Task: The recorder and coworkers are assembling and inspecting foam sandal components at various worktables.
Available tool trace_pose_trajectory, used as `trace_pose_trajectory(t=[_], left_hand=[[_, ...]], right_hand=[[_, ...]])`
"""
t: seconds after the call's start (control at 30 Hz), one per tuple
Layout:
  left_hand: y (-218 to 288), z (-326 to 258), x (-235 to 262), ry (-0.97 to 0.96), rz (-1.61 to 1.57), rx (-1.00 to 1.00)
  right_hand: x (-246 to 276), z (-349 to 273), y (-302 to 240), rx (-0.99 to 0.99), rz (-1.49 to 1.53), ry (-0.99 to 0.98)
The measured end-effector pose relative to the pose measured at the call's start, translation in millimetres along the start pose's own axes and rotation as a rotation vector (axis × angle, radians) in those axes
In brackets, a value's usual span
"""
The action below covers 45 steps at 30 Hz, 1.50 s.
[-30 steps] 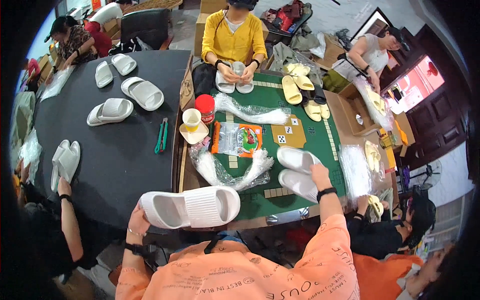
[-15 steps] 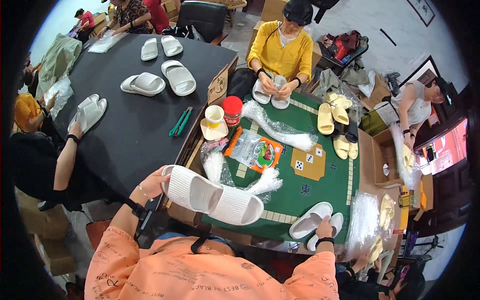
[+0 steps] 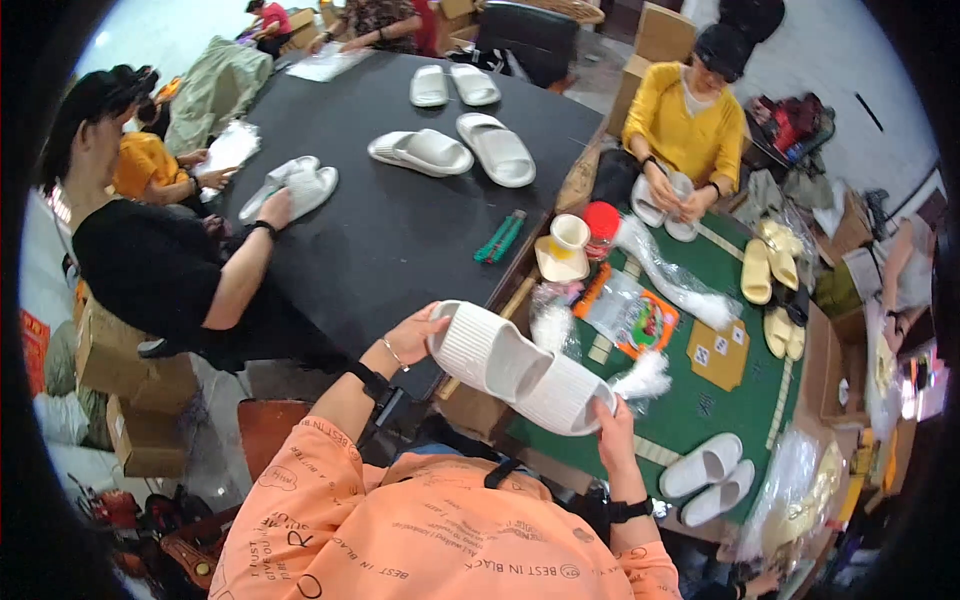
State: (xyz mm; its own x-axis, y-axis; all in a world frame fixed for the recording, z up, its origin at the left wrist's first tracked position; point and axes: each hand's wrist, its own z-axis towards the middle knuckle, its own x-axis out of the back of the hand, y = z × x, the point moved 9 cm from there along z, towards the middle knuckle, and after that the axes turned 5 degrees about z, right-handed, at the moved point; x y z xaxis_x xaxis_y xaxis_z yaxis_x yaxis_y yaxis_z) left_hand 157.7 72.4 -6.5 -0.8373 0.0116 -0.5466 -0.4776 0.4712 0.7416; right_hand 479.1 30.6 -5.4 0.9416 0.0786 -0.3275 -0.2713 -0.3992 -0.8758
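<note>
Over the near edge of the tables I hold a pair of white ribbed slippers (image 3: 490,355) lying end to end, apparently joined. My left hand (image 3: 408,342) grips the left end, with its thumb on top. At the opposite end my right hand (image 3: 613,432) is closed on the rim, thumb uppermost and the other fingers partly hidden beneath. Another pair of white slippers (image 3: 702,465) lies side by side on the green mat (image 3: 540,432), to the right of my right hand.
Bundles of clear plastic strands (image 3: 675,275), a snack bag (image 3: 625,312), a red-lidded jar (image 3: 601,225) and a paper cup (image 3: 570,235) crowd the mat. More white slippers (image 3: 497,150) and a green cutter (image 3: 500,237) occupy the black table (image 3: 400,240). Co-workers handle slippers at left and far right.
My right hand has left the slippers on the mat and now grips the right end of the held pair. The view has swung left.
</note>
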Motion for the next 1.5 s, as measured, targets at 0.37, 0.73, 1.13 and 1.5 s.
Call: trace_pose_trajectory(t=[0.37,0.73,1.13,1.5], left_hand=[[133.2,-32.0,72.1,-0.092,1.019,0.067],[104.3,44.8,134.3,0.303,1.396,-0.115],[13.0,-78.2,71.1,0.794,1.550,-0.326],[16.1,-12.1,101.0,0.970,1.622,-0.265]], right_hand=[[-82.6,73.9,-79.4,0.106,-0.732,-0.275],[-226.6,199.8,-5.6,0.155,-0.907,-0.007],[-170.9,171.0,104.0,0.294,-0.511,0.311],[-143.6,130.9,44.4,0.428,-0.556,0.268]])
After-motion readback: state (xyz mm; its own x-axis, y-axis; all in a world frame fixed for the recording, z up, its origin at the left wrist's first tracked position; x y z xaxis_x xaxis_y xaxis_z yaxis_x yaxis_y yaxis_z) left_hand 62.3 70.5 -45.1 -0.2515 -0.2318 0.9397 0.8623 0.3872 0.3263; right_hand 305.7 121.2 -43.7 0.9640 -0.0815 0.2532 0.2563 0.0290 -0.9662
